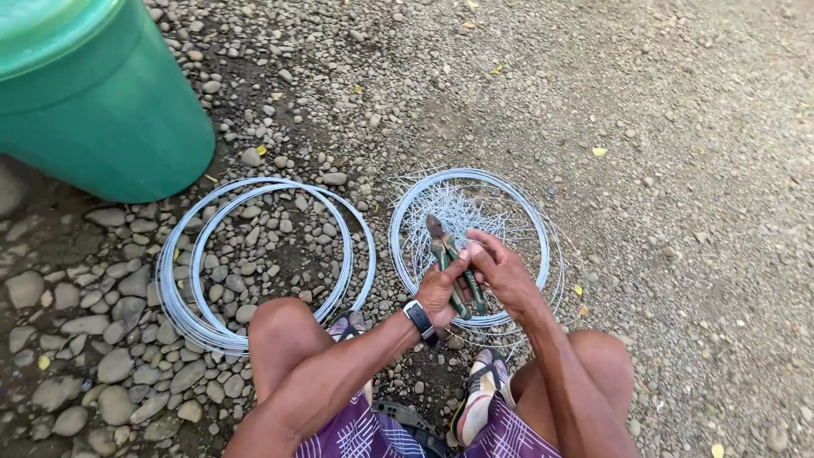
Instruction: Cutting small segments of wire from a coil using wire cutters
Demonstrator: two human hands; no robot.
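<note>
**Cutting wire over the right-hand coil**

Your left hand [441, 288] is wrapped around the green handles of the pliers [449, 263], fingers closed on the grips, with the tool's nose pointing toward 11 o'clock. Your right hand [502, 270] sits just beside it at 3 o'clock, thumb and fingers pinched together at the tool's upper handle area; it looks to be pinching a thin strand of wire, though the strand itself is too fine to make out. Both hands hover over the smaller wire coil [471, 246], which lies on the gravel [678, 170] with a heap of short cut wire pieces [462, 208] inside its ring.

To do this well, I'd judge you should keep the strand taut between your right fingertips and the cutter, seat it deep near the pivot and not at the tip, and squeeze squarely so the end doesn't fly. Keep your right fingertips clear of the blades.

The larger wire coil [263, 263] lies at 9 o'clock of your hands, just beside your left knee, with only stones inside it.

The one container is the green plastic bin [102, 102] at 10 o'clock, well apart from your hands. Its lid is on, so you cannot tell what it holds.
</note>
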